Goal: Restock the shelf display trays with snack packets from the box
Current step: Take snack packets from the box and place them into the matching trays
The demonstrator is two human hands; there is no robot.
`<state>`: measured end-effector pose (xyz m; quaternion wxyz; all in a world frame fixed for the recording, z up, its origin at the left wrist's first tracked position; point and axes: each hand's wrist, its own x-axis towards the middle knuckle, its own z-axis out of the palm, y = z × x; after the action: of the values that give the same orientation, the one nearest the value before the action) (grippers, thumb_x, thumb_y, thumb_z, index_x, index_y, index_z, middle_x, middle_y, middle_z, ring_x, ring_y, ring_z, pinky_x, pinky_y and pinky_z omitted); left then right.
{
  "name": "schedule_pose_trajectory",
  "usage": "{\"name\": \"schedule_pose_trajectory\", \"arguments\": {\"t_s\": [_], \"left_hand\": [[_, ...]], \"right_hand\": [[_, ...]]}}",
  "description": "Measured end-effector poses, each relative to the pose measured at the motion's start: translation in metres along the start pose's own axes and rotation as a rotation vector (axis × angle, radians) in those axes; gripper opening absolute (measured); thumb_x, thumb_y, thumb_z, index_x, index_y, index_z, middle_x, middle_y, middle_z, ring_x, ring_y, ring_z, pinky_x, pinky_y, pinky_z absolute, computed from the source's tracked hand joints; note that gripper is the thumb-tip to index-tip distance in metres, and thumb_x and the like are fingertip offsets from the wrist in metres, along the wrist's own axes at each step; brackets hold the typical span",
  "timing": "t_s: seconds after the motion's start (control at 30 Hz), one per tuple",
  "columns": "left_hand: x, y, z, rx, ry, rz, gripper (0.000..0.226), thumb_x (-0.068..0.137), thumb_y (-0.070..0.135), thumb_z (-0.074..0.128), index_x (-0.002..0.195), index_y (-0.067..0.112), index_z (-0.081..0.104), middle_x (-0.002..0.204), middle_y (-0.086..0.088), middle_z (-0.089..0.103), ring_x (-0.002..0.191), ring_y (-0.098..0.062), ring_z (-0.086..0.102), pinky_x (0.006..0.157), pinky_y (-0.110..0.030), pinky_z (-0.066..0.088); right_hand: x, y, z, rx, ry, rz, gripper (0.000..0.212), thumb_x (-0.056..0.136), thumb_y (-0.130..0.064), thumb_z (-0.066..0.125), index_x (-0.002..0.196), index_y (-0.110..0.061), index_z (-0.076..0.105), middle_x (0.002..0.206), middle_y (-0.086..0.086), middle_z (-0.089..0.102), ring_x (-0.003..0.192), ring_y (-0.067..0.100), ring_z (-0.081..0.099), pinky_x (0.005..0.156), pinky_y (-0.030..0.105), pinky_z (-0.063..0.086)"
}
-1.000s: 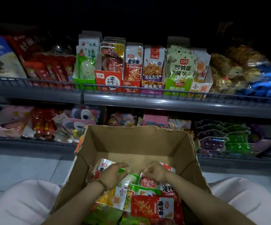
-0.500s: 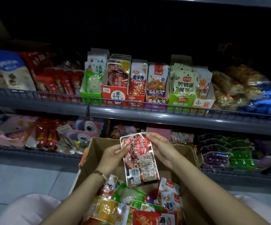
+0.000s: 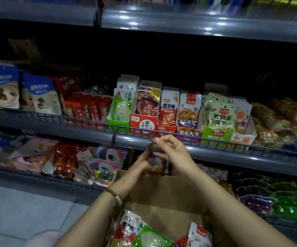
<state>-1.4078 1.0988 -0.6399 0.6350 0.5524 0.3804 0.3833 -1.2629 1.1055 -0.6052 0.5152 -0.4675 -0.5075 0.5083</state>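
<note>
Head view: left hand (image 3: 141, 164) and right hand (image 3: 172, 152) grip a snack packet (image 3: 155, 162) near the shelf edge (image 3: 224, 151).

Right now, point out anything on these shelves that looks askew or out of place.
The lower-shelf packets on the left lie tilted and overlapping, a jumble. The display trays above stand upright in a neat row. Nothing looks spilled.

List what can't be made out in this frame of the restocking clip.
Head view, reddish snack packet held by the left hand and right hand: label lost to motion blur and the hands.
Head view, brown cardboard box: most packets inside cut off by the bottom edge.
Head view, goods on the top shelf: blurred, cut by the top edge.
</note>
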Motion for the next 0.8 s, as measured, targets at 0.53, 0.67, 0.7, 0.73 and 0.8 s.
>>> {"name": "schedule_pose_trajectory", "arguments": {"t_s": [0.53,0.67,0.7,0.73,0.8], "left_hand": [[0.058,0.079,-0.060,0.348,0.295,0.294,0.041,0.094,0.037,0.045,0.084,0.002,0.062,0.073,-0.007,0.067,0.062,-0.011,0.063,0.057,-0.028,0.052],[0.090,0.082,-0.077,0.437,0.422,0.376,0.041,0.097,0.039,0.039,0.130,0.018,0.050,0.107,0.005,0.061,0.094,-0.005,0.059,0.081,-0.020,0.048],[0.097,0.078,-0.082,0.511,0.426,0.359,0.047,0.096,0.042,0.039,0.139,0.021,0.042,0.120,0.004,0.056,0.108,-0.008,0.055,0.092,-0.024,0.045],[0.103,0.072,-0.086,0.603,0.414,0.344,0.051,0.096,0.044,0.038,0.143,0.023,0.036,0.132,0.004,0.050,0.120,-0.010,0.048,0.101,-0.029,0.040],[0.113,0.058,-0.090,0.808,0.377,0.339,0.056,0.096,0.046,0.036,0.146,0.021,0.030,0.147,0.001,0.037,0.135,-0.014,0.034,0.113,-0.033,0.028]], "right_hand": [[0.092,-0.071,-0.012,-0.320,-0.257,-0.093,0.066,0.076,-0.005,0.072,0.132,-0.027,0.044,0.117,0.006,0.063,0.095,0.018,0.069,0.081,0.037,0.058],[0.129,-0.097,-0.021,-0.284,0.091,-0.298,0.061,0.078,0.003,0.069,0.130,-0.017,0.045,0.107,-0.002,0.060,0.082,0.000,0.063,0.063,0.014,0.055],[0.141,-0.101,-0.024,-0.279,0.174,-0.328,0.059,0.078,0.003,0.069,0.130,-0.011,0.045,0.109,0.001,0.059,0.085,0.004,0.063,0.063,0.014,0.054],[0.153,-0.102,-0.026,-0.298,0.236,-0.319,0.057,0.079,0.002,0.069,0.130,-0.006,0.044,0.113,0.006,0.059,0.091,0.013,0.063,0.066,0.018,0.054],[0.176,-0.098,-0.026,-0.381,0.292,-0.262,0.051,0.080,-0.004,0.070,0.125,-0.001,0.046,0.119,0.013,0.060,0.100,0.024,0.061,0.073,0.028,0.051]]}}
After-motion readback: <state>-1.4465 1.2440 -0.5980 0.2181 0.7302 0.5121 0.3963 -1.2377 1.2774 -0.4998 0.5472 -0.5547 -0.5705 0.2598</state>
